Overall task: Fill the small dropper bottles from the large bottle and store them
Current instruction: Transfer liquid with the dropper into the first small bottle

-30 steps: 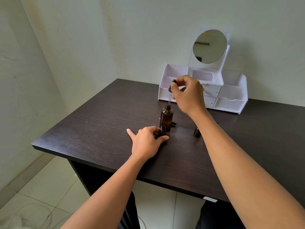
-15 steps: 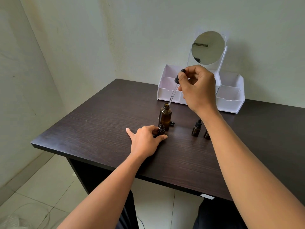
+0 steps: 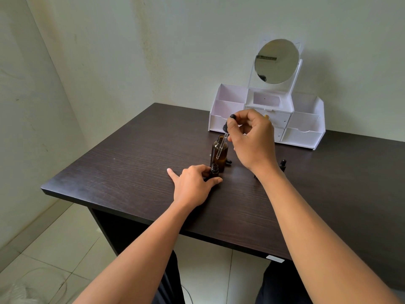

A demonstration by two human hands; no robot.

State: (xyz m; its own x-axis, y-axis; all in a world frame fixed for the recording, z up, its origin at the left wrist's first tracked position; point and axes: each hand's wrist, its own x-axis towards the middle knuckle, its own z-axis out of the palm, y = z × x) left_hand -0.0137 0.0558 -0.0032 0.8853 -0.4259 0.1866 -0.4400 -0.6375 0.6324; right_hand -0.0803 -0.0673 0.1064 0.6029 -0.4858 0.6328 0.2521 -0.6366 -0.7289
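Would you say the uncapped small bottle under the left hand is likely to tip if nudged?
Probably: the small bottle looks narrow, tall and light. The left hand steadying its base suggests so. It is open, so tipping might spill.

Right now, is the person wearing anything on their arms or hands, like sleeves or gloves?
No gloves and no sleeves in sight. Both forearms are bare from the picture's bottom edge up to the wrists. The left hand wears nothing that shows. By the right hand, a small gold glint shows near the knuckles, maybe a ring; too small to tell.
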